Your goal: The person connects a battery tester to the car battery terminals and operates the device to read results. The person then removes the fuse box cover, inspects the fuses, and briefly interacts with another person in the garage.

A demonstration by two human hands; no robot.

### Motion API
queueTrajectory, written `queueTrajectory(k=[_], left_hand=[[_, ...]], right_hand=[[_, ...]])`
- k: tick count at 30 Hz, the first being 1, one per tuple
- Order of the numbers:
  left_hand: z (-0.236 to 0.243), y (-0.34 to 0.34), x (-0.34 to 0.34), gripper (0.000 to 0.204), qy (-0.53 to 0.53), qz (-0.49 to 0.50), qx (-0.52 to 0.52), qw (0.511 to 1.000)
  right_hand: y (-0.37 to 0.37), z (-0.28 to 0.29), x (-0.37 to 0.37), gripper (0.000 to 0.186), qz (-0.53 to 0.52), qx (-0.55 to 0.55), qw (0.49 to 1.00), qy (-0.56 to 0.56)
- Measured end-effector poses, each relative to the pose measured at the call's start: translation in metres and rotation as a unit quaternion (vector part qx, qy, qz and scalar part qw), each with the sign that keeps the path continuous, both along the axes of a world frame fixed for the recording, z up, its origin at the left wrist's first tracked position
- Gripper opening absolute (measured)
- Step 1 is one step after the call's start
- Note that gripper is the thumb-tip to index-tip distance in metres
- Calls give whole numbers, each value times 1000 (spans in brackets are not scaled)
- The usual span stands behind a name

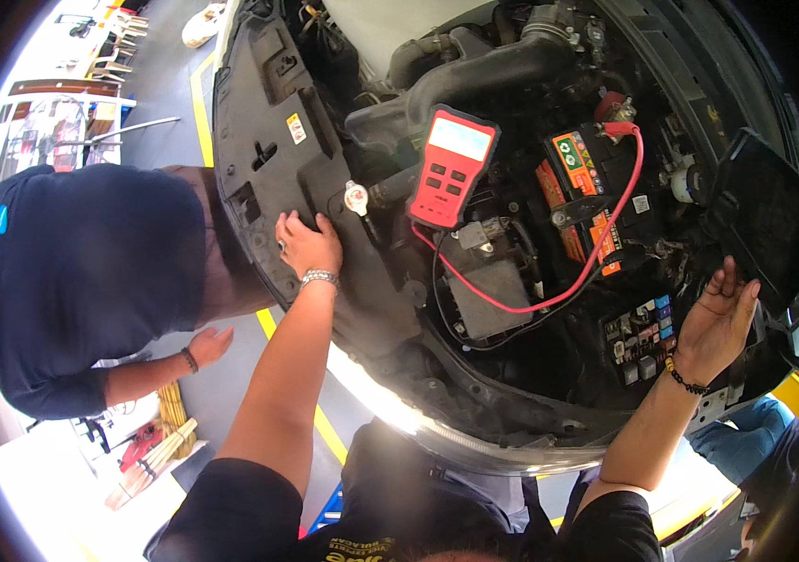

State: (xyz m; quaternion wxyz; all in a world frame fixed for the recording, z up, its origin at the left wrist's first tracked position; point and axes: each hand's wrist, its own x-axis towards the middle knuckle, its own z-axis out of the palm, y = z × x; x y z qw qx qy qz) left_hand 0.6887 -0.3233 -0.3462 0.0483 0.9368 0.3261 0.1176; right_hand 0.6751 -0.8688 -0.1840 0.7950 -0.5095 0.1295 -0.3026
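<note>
My left hand [310, 249] lies on the black plastic panel [362, 290] along the front of a car's engine bay, fingers apart. My right hand [718, 318] is at the bay's right side, fingers stretched toward the lower edge of a black rectangular cover [767, 211]. Whether the fingertips bear any of its weight, I cannot tell. Beside that hand, an uncovered fuse box [641, 339] shows its coloured fuses and relays. A red battery tester [454, 169] with a lit screen rests over engine parts. Its red clamp [619, 129] is by one terminal of the car battery [582, 197].
A red cable [549, 302] loops across the bay beside a black one. Dark air intake pipes [474, 80] run at the back. On the left stands another person [100, 272] in dark clothes, one hand low. Bundled sticks [151, 464] lie near the floor's yellow line.
</note>
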Motion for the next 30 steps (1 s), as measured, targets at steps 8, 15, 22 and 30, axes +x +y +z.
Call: queueTrajectory(k=[8, 15, 22, 30], left_hand=[[1, 0, 3, 53, -7, 2, -3, 1000], [-3, 3, 2, 54, -17, -8, 3, 1000], [42, -41, 3, 56, -233, -267, -40, 934], [96, -131, 56, 89, -26, -266, -556, 787]], right_hand=[[-5, 10, 5, 21, -23, 27, 999, -40], [-7, 11, 11, 26, -32, 5, 999, -44], [2, 16, 13, 36, -16, -43, 999, -13], [15, 19, 12, 31, 17, -74, 997, -24]])
